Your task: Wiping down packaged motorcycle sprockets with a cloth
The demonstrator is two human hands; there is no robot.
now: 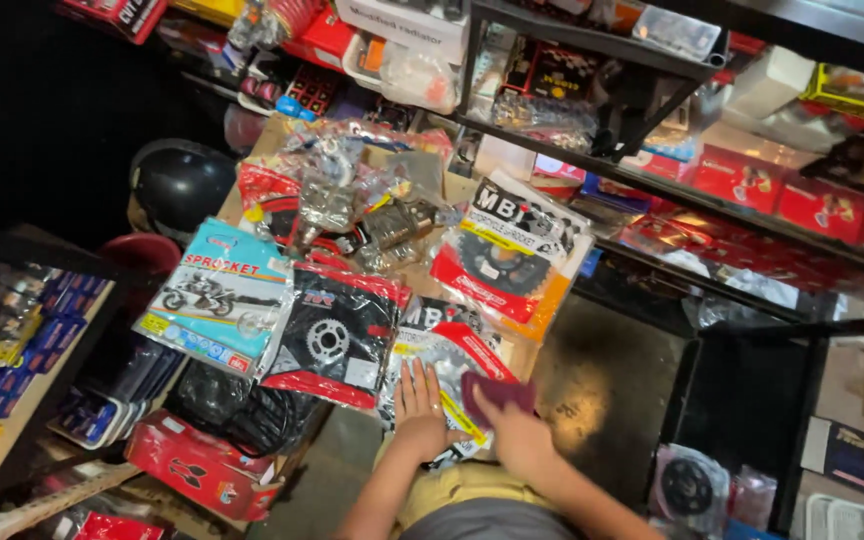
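Nearest, a sprocket packet (442, 375) is pinned by flat, open left-hand fingers (414, 385) while a maroon cloth (497, 392) is gripped in the right hand (517, 435); the neighbouring black-and-red packet (332, 335) might be nudged off the crowded pile's edge.

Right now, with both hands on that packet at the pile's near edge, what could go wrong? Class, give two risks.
1. The left hand presses a sprocket packet overhanging the pile's edge; it may slide off to the floor.
2. The right hand rubs a maroon cloth over it; the push could shift the overlapping black packet too.
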